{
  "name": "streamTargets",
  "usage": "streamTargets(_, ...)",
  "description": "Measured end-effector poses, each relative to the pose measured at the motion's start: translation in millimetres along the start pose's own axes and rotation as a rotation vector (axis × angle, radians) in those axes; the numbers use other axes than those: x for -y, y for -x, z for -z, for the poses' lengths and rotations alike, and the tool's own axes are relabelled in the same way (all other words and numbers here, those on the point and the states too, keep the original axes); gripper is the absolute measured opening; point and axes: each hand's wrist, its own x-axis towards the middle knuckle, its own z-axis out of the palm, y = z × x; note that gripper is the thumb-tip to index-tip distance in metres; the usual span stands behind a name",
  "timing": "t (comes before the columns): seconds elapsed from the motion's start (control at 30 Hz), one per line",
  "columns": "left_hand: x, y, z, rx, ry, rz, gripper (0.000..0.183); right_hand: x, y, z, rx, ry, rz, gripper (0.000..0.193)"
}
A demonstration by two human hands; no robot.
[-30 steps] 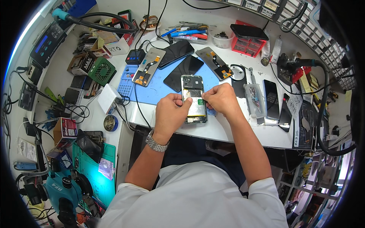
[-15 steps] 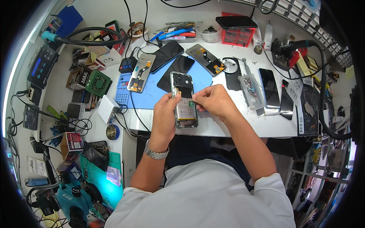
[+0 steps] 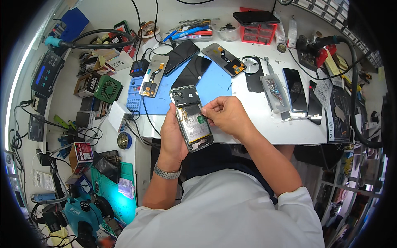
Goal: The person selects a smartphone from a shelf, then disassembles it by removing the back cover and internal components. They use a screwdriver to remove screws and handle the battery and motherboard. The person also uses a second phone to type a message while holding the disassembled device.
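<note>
My left hand (image 3: 170,134) is wrapped round the left side of an opened smartphone (image 3: 185,96), held tilted above the table's front edge. Its back cover is off, so the pale battery (image 3: 196,131), a gold flex cable and the black upper part show. My right hand (image 3: 228,118) is closed in a pinch at the phone's right edge, beside a dark film (image 3: 192,110) above the battery. Whatever sits between those fingertips is hidden. Behind the phone, a dark phone or screen (image 3: 192,72) lies on the blue mat (image 3: 159,106).
More phones and bare screens (image 3: 154,76) lie around the mat. To the right stand a clear box of small tools (image 3: 274,94) and a phone (image 3: 294,89). A green fan (image 3: 108,89) and a teal microscope (image 3: 82,217) are on the left; a red drawer unit (image 3: 257,34) stands behind.
The smartphone has come nearer to me and left, its top tilting left. My left thumb has moved from its face to its side. My right hand still pinches at its right edge.
</note>
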Motion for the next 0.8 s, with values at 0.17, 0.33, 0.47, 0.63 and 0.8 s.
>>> streamTargets(0.17,-4.7,2.5,0.1,-0.027,-0.004,0.004,0.058,-5.5,11.1,-1.6,-0.052,-0.051,0.04,0.017)
streamTargets(0.33,-8.5,3.8,-1.1,-0.021,-0.043,-0.009,0.061,-7.6,33.5,-5.8,-0.095,0.06,0.167,0.025)
streamTargets(0.47,-7.6,-1.7,10.4,0.003,-0.053,-0.025,0.063,10.1,68.3,-11.6,-0.048,0.244,0.328,0.05)
streamTargets(0.63,-4.1,-0.7,3.3,0.013,0.048,0.035,0.062,1.9,81.6,-21.1,-0.02,0.431,0.478,0.088)
streamTargets(0.8,0.1,-1.8,-3.5,-0.038,-0.037,0.031,0.06,-8.0,74.2,-21.8,-0.013,0.381,0.452,0.081)
